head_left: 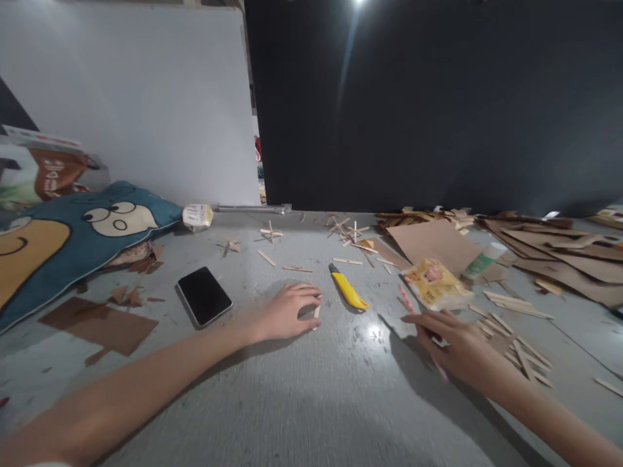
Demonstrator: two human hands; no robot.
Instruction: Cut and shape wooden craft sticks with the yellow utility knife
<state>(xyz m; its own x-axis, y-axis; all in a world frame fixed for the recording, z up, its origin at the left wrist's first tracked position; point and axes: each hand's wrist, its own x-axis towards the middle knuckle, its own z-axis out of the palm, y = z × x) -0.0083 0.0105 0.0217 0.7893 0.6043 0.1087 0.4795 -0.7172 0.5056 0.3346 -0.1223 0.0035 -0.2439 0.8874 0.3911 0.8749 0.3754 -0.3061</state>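
My left hand [292, 312] rests on the grey table, its thumb and fingers closed about a short wooden stick [317, 312]. To its right lies a yellow utility knife [346, 288]. Held in my right hand [455, 345] is a slim pink-and-white pen [405, 298], its lower end showing below the fingers; my fingers hide its middle. Just beyond that hand sits a yellow tissue pack [435, 284]. Small wooden sticks, among them one flat stick [298, 268], lie past my left hand near a crossed-stick piece [270, 232].
A black phone [204, 296] and brown cardboard [100, 324] are on the left, by a blue cartoon pillow [121, 224]. Rightward are a glue stick [484, 261], loose wooden sticks [523, 353] and stacked cardboard sheets [564, 256]. White and black panels [428, 110] stand behind.
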